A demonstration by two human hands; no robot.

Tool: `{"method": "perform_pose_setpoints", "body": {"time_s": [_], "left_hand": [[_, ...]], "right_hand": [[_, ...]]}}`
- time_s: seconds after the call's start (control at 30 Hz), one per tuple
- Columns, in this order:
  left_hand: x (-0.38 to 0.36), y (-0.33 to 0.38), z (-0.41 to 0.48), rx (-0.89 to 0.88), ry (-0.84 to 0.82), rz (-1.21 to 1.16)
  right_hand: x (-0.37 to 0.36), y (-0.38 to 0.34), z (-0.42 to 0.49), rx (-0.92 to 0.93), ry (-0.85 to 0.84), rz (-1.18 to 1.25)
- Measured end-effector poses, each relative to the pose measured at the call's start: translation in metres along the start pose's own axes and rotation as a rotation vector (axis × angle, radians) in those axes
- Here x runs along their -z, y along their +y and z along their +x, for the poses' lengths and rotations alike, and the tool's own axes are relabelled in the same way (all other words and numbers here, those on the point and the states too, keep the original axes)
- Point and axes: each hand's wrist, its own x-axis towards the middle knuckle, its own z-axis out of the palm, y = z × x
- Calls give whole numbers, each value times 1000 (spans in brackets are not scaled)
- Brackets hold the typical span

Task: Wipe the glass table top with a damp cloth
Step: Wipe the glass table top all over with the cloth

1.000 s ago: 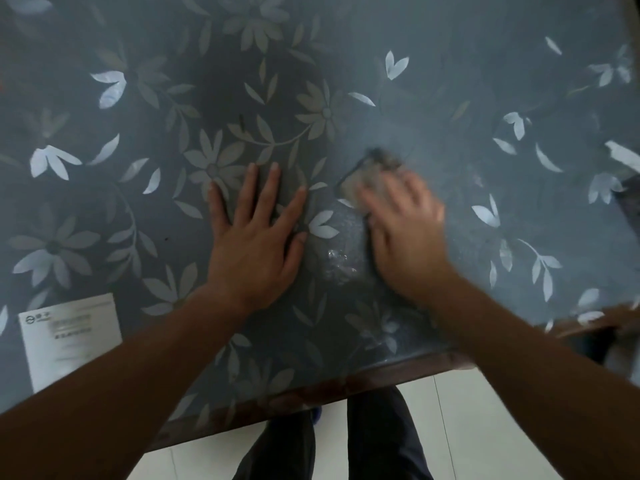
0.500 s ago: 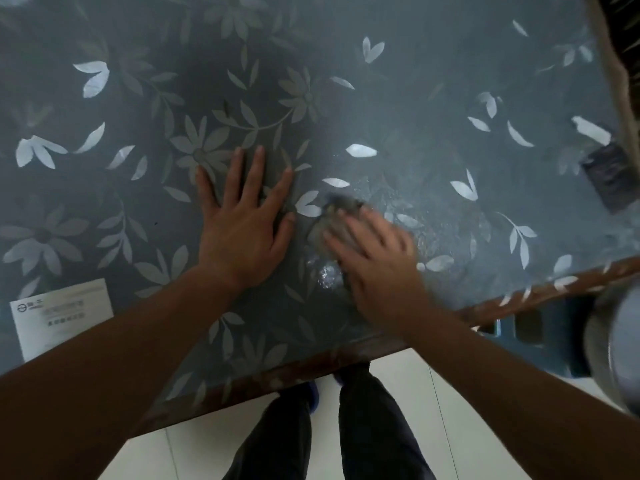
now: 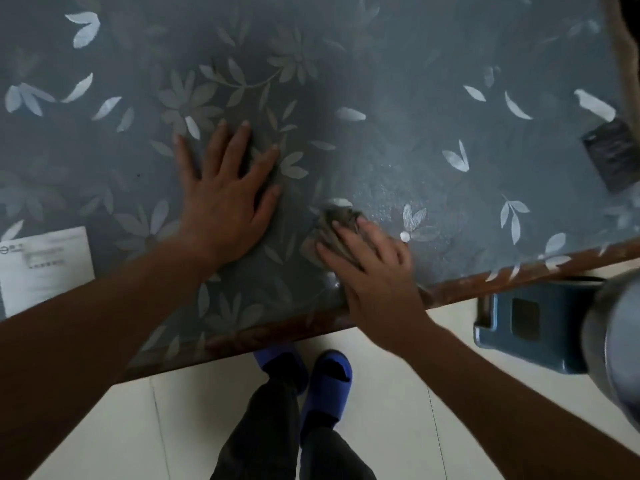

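Observation:
The glass table top [image 3: 398, 64] is blue-grey with a pale flower and leaf pattern and a brown wooden front edge. My right hand [image 3: 372, 271] presses a crumpled grey-brown cloth [image 3: 337, 225] flat onto the glass close to that front edge; most of the cloth is hidden under my fingers. A wet, streaky patch shows on the glass just beyond the cloth. My left hand [image 3: 228, 199] lies flat on the glass to the left of the cloth, fingers spread, holding nothing.
A white printed paper [image 3: 41, 268] lies on the table at the left. A dark flat object [image 3: 613, 154] sits near the right edge. A blue plastic stool [image 3: 530, 323] and a grey rounded container [image 3: 616, 341] stand on the tiled floor at the right. My blue slippers [image 3: 325, 375] are below the table edge.
My right hand has dragged the cloth back toward me, from the middle of the glass to near the front edge. My left hand stays flat in place. The view has shifted to the right.

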Motion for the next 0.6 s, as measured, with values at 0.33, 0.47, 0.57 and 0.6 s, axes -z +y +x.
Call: {"method": "perform_pose_setpoints", "body": {"time_s": [0.33,0.47,0.57,0.6], "left_hand": [[-13,16,-80,85,-80,9],[-13,16,-80,90,-82,13],[-12,17,-81,93,-92,13],[-12,17,-81,92,-94,10]], "right_hand": [[7,16,-5,-402,79,22],[-10,-21,-26,8,23,-6],[2,8,-18,-39,-37,11],[6,20,-11,-175,-19,17]]}}
